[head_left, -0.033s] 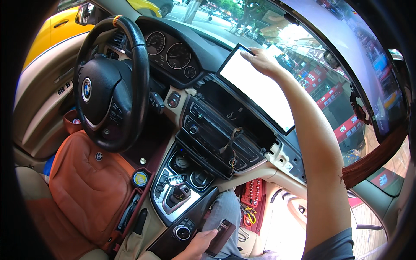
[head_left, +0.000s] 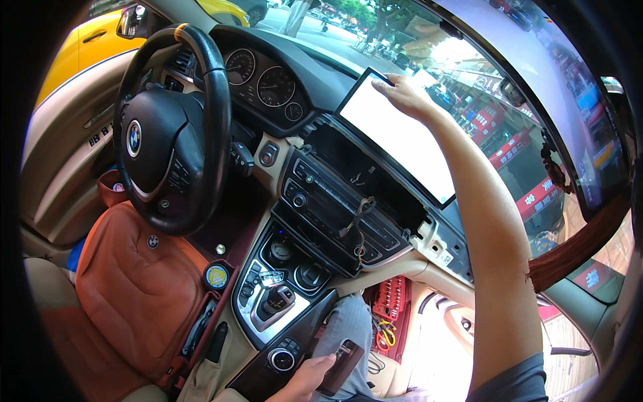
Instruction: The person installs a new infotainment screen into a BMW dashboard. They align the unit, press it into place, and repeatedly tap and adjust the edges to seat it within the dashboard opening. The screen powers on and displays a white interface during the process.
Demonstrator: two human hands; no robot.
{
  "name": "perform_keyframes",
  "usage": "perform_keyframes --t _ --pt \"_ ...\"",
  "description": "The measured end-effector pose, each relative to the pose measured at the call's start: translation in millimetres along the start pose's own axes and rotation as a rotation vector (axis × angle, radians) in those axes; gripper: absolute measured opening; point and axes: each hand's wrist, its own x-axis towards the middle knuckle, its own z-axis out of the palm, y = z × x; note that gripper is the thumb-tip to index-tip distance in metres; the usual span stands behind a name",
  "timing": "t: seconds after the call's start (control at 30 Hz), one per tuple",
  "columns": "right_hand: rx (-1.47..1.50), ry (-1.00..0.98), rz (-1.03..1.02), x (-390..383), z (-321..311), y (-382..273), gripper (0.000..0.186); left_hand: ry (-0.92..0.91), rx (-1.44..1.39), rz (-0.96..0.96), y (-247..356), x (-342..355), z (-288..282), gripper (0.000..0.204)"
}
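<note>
My left hand (head_left: 308, 374) holds a dark phone (head_left: 341, 368) low at the bottom centre, thumb along its edge, beside my leg in grey trousers (head_left: 345, 321). My right arm reaches up across the right side, and my right hand (head_left: 405, 94) grips the top edge of a wide screen (head_left: 395, 141), lit white, which stands tilted on the dashboard. Below the screen is an open dark cavity (head_left: 335, 147) with a button panel (head_left: 311, 194) at its front and loose wires (head_left: 358, 221) hanging over it.
The steering wheel (head_left: 218, 134) and orange-covered seat (head_left: 134, 281) are at left. The centre console (head_left: 254, 315) with gear selector (head_left: 274, 300) lies below the dash. A red tool case (head_left: 388, 298) sits in the passenger footwell, with yellow cable (head_left: 385, 335) near it. The windscreen (head_left: 321, 33) spans the top.
</note>
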Motion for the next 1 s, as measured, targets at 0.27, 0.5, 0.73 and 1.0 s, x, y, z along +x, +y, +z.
perform_keyframes --t 0.27,0.5,0.73,1.0 --pt "-0.05 -0.015 0.062 -5 -1 -9 0.075 -0.021 -0.026 0.014 -7 6 -2 0.036" --pt "-0.098 -0.01 0.092 -9 -1 -14 0.076 -0.026 -0.016 -0.007 -10 7 -4 0.037" --pt "-0.128 0.043 0.08 -12 0 -17 0.072 -0.007 0.002 0.001 -6 5 -2 0.038" --pt "-0.046 -0.04 0.098 -11 -12 -20 0.062 -0.011 -0.023 -0.038 12 -9 5 0.036"
